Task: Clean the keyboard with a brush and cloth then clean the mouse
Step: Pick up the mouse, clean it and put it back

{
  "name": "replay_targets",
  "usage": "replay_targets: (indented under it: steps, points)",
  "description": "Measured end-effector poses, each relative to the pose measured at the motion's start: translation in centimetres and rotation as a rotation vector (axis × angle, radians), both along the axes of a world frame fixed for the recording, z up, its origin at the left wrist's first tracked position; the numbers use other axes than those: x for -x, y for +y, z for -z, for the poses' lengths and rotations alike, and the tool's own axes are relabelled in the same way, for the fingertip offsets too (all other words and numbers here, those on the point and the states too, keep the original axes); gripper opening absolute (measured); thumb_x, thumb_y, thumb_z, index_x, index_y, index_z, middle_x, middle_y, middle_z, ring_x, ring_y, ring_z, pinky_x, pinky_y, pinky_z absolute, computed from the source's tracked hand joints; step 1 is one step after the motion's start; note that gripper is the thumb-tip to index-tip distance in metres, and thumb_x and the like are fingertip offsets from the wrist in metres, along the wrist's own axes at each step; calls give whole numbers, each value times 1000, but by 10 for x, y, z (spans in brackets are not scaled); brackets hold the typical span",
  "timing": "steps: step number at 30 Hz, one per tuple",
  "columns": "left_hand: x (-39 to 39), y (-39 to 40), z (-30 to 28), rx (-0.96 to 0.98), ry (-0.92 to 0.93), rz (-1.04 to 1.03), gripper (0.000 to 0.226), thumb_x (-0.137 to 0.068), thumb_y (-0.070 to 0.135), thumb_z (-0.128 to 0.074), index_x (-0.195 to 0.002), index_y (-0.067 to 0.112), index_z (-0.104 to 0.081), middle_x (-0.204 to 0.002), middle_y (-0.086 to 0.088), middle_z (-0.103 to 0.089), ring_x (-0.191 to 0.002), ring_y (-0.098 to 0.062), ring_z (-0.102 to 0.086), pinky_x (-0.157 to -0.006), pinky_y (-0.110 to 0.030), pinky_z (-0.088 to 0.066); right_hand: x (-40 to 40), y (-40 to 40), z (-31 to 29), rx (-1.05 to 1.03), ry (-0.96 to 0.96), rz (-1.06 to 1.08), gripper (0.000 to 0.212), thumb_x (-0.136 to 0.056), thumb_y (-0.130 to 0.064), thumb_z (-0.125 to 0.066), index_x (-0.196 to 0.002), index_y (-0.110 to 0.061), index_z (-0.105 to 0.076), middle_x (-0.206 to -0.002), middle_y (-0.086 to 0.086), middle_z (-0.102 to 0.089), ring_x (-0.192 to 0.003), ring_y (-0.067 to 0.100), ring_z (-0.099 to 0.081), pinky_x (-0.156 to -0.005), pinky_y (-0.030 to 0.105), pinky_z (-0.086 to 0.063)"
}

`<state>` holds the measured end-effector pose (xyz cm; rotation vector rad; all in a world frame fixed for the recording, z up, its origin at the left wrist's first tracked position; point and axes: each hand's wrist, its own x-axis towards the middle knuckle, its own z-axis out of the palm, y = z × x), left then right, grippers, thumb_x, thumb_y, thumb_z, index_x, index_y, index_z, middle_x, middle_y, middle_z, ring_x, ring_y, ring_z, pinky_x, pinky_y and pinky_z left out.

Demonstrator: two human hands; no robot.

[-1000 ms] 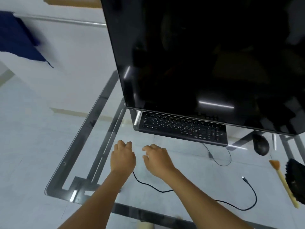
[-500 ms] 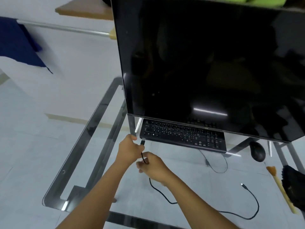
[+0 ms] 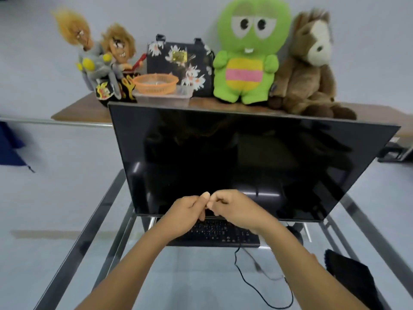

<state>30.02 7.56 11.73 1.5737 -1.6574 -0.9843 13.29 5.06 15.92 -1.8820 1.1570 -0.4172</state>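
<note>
Both hands, raised from the glass desk's left edge, now meet curled fingertip to fingertip before the monitor (image 3: pixel 234 166), left hand (image 3: pixel 190 209) and right hand (image 3: pixel 232 206) pinching something unresolvable; keyboard (image 3: pixel 214 233) beneath monitor, uncleaned

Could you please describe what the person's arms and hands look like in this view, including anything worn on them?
Both forearms are bare up to the bottom edge of the picture: no sleeves, gloves, watch or bracelet show. The left hand and the right hand carry no rings that I can see. The nails look short and unpainted, with one thumbnail clearly visible. No markings show on either arm.
</note>
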Motion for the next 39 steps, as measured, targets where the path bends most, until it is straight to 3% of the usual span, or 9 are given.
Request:
replay_targets:
  steps: [2, 5, 9, 14, 18, 23, 26, 33, 39]
  points:
    - [6, 1, -21, -121, 101, 82, 58, -94, 59, -38, -57, 16, -49, -48, 5, -39, -46, -10, -39, -55, -20, -34, 22, -3, -21, 9, -49, 3, 9, -96, -25, -59, -93, -22, -67, -69, -12, -56, -59, -1, -49, -56, 13, -41]
    - [15, 7, -58, -274, 636, 261, 44, -98, 39, -47, -62, 14, -44, -56, -3, -24, -51, -15, -25, -55, -28, -30, 55, -8, -48, 43, -136, -9, 10, -96, -22, -58, -101, -20, -67, -66, -15, -55, -63, 3, -50, -62, 20, -45]
    - [38, 14, -106, -285, 1121, 450, 22, -95, 19, -44, -81, 6, -55, -62, -2, -38, -54, -13, -33, -54, -27, -34, 74, -13, -65, 59, -340, 3, 18, -101, -19, -52, -98, -12, -68, -66, -4, -49, -60, 9, -45, -61, 21, -44]
    - [72, -2, -138, -81, 1512, 139, 24, -97, 22, -44, -103, 8, -63, -70, 2, -53, -52, -10, -42, -51, -22, -41, 68, -14, -55, 77, -411, 41, 25, -105, -17, -41, -102, -6, -64, -63, -2, -45, -55, 10, -42, -64, 32, -52]
    - [73, -24, -130, 182, 1487, -169, 26, -97, 21, -47, -115, 10, -62, -81, 4, -67, -60, -7, -50, -60, -21, -44, 63, -13, -50, 203, -99, -15, 24, -103, -25, -43, -103, -15, -65, -68, -8, -52, -60, 2, -51, -61, 19, -50]
    - [58, -35, -110, 496, 314, -293, 20, -97, 14, -50, -99, 17, -70, -87, 11, -73, -59, -1, -54, -64, -17, -46, 57, -11, -60, 395, 54, -174, 20, -101, -29, -49, -105, -23, -68, -81, -21, -63, -70, -2, -58, -62, 12, -43]
    - [55, -28, -101, 399, 14, -83, 23, -96, 11, -49, -91, 20, -70, -70, 15, -68, -62, 2, -58, -64, -15, -45, 55, -17, -79, 470, 62, -205, 14, -97, -25, -57, -96, -24, -71, -64, -22, -59, -52, 2, -48, -52, 16, -37]
    - [52, 6, -109, 25, 653, 37, 56, -98, 48, -37, -79, 5, -68, -44, -5, -40, -44, -14, -32, -52, -26, -34, 60, -48, -120, 454, -114, -267, 8, -93, -20, -65, -94, -18, -72, -78, -13, -67, -70, -1, -58, -69, 20, -49]
    - [61, 10, -150, -6, 1352, 179, 35, -97, 30, -43, -74, 9, -60, -47, 4, -28, -42, -10, -25, -45, -22, -24, 49, -57, -116, 377, -351, -116, 19, -101, -18, -50, -93, -20, -68, -57, -14, -50, -56, 5, -42, -59, 24, -37]
